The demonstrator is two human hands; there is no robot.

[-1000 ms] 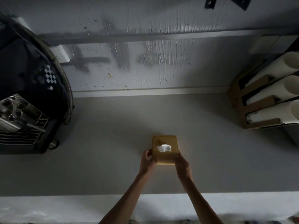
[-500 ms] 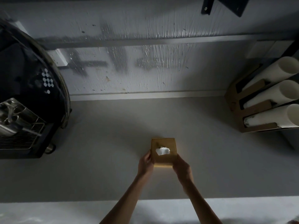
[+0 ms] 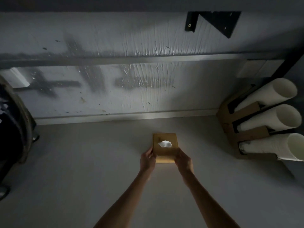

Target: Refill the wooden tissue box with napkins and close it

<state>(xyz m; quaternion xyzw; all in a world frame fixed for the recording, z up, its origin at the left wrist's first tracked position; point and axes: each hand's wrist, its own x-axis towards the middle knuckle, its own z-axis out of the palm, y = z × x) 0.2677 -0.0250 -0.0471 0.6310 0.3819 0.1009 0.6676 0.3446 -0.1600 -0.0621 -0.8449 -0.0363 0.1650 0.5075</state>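
The wooden tissue box (image 3: 165,151) stands upright on the grey counter (image 3: 82,162), its lid on top. A white napkin (image 3: 164,143) pokes out of the slot in the lid. My left hand (image 3: 147,159) grips the box's near left corner. My right hand (image 3: 183,159) grips its near right corner. Both forearms reach in from the bottom of the view.
A dark coffee machine (image 3: 11,129) fills the left edge. At the right stands a cardboard holder (image 3: 243,134) with three stacks of white cups (image 3: 271,120) lying on their sides. A scuffed wall (image 3: 115,79) closes the back, with a black bracket (image 3: 213,22) above.
The box, held by both hands, has slid a little farther from me toward the wall. The view has tilted upward, so the counter's front edge is out of sight.
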